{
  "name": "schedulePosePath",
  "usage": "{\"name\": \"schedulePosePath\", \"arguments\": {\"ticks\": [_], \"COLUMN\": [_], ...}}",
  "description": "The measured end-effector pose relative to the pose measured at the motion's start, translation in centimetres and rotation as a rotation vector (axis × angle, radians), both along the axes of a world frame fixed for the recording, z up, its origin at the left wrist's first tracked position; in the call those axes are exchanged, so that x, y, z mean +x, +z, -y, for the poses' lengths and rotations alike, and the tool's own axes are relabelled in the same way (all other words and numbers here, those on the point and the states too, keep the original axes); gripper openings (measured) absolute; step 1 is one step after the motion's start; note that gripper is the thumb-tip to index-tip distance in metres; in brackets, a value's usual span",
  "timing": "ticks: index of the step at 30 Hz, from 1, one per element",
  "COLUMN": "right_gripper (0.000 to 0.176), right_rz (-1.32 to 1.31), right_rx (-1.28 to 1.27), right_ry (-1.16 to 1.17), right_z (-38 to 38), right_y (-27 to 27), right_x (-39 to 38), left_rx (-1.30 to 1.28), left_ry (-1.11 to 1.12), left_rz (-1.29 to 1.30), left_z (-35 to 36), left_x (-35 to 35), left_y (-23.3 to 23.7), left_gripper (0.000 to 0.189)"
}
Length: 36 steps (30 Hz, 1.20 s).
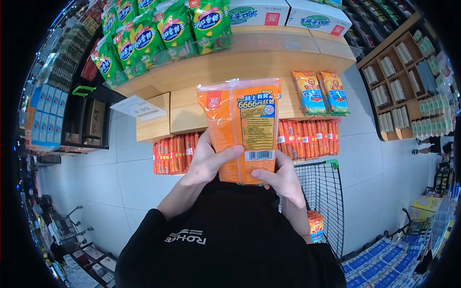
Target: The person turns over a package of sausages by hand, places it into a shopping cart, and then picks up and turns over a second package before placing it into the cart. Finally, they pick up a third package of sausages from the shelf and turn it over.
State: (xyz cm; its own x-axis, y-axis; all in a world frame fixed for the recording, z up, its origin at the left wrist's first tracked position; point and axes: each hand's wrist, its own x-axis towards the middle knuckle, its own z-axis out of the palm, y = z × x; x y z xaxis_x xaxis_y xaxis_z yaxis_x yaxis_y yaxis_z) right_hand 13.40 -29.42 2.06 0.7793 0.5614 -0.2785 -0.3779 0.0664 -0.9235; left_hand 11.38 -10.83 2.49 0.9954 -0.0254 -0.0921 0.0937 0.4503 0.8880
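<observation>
An orange snack bag is held upright between my two hands, its printed back with a barcode turned toward me. My left hand grips its left edge, thumb lying across the front. On the lower right edge my right hand is closed, with its thumb just below the barcode. The fingers behind the bag are hidden. Past the bag, two orange and blue bags lie on the wooden shelf. Bundles of red-wrapped sausages hang along the shelf's front edge, on both sides of the bag.
Green snack bags and white cartons fill the upper tier. A price sign sticks out at the left. The shopping cart stands close on my right, with an orange and blue bag in it. Farther right is a wooden rack.
</observation>
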Motion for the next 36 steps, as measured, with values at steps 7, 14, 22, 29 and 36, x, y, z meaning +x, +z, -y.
{"name": "schedulePosePath", "arguments": {"ticks": [7, 14, 22, 29, 36], "right_gripper": [0.043, 0.041, 0.04, 0.036, 0.038], "right_rz": [0.014, 0.03, 0.031, 0.02, 0.003], "right_rx": [-0.003, -0.033, -0.03, -0.017, -0.002], "right_ry": [0.001, -0.009, -0.006, 0.001, 0.022], "right_z": [-0.03, -0.14, -0.1, -0.03, -0.12], "right_y": [0.06, 0.43, 0.22, 0.33, -0.14], "right_x": [0.05, 0.07, 0.07, 0.15, 0.26], "left_rx": [-0.038, -0.09, -0.119, -0.119, -0.111], "left_ry": [-0.008, -0.022, -0.036, -0.03, -0.016], "left_rz": [-0.003, -0.016, -0.007, -0.021, -0.023], "left_z": [0.08, 0.09, 0.15, 0.28, 0.21], "left_x": [0.11, 0.15, 0.14, 0.18, 0.21], "left_y": [0.1, 0.16, 0.15, 0.02, 0.0], "left_gripper": [0.051, 0.048, 0.046, 0.046, 0.047]}}
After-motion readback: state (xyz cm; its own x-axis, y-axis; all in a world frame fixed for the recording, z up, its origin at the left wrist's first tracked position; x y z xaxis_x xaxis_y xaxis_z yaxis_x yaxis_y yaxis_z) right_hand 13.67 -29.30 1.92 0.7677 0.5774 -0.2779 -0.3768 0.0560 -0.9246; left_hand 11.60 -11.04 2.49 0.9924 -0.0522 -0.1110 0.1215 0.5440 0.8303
